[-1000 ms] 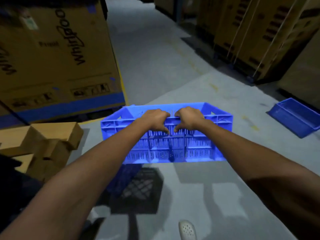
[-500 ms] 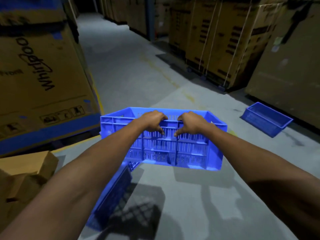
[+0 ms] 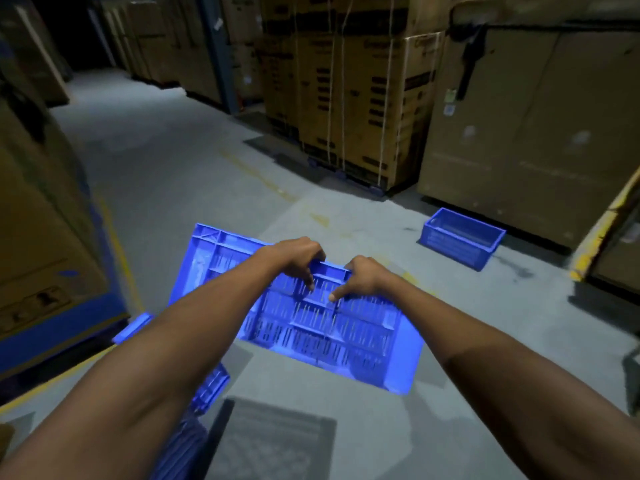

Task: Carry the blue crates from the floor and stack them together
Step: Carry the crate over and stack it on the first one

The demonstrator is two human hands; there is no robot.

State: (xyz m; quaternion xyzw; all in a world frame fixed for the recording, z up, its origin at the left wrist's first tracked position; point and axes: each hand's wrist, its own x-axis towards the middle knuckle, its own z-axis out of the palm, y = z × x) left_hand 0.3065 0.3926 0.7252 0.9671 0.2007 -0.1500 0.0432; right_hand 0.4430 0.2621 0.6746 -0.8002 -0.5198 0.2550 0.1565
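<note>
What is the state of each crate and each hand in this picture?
Blue slatted plastic crate in the hands: lifted off the floor, tilted, held at its near rim.
Blue plastic crate by the cardboard boxes: on the floor, upright, empty.
Blue crate under the left arm: low, mostly hidden.
Left hand: gripping the rim.
Right hand: gripping the rim.

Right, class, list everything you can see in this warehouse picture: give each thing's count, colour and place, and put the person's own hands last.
Held crate: one, blue, tilted in mid-air at centre, gripped on its near rim.
Floor crate: one, blue, upright on the floor at right, by the cartons.
Lower crate: one, blue, partly hidden under the left arm at lower left.
Strapped cartons: several, brown, stacked behind the aisle.
Large box: one, brown with a blue band, at left.
Floor: grey concrete with yellow lines.
Left hand: one, closed on the held crate's rim.
Right hand: one, closed on the same rim.
</note>
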